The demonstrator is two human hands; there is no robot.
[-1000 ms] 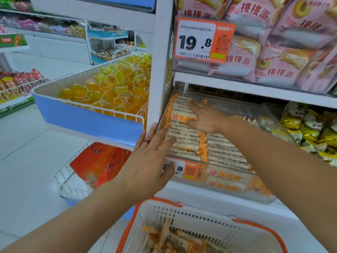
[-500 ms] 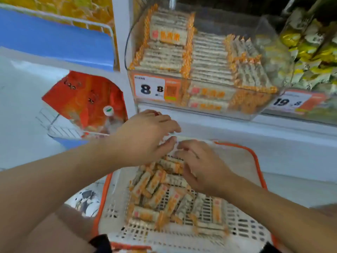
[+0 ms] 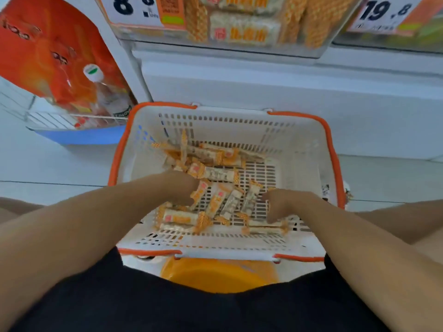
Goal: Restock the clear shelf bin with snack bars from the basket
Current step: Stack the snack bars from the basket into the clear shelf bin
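A white basket with an orange rim (image 3: pixel 332 149) sits right in front of me, low down. Several loose snack bars (image 3: pixel 215 174) in white and orange wrappers lie on its slotted floor. My left hand (image 3: pixel 182 188) reaches down into the pile from the left, fingers curled onto bars. My right hand (image 3: pixel 280 204) is in the pile on the right, with its thumb and curled fingers round bars near the front. The clear shelf bin (image 3: pixel 318 47) shows only its lower front at the top edge, with stacked bars behind the wall.
An 8.8 price tag (image 3: pixel 134 8) hangs on the bin front and a 19.8 tag (image 3: pixel 383 13) on the neighbouring bin. Orange bags (image 3: pixel 48 56) and a bottle (image 3: pixel 103 92) fill a wire basket at left. A yellow object (image 3: pixel 215 276) lies under the basket's near edge.
My view tipped from the shelf down to the basket. Both hands left the bin, came down over the basket and now sit lower, spread apart in the pile of bars.
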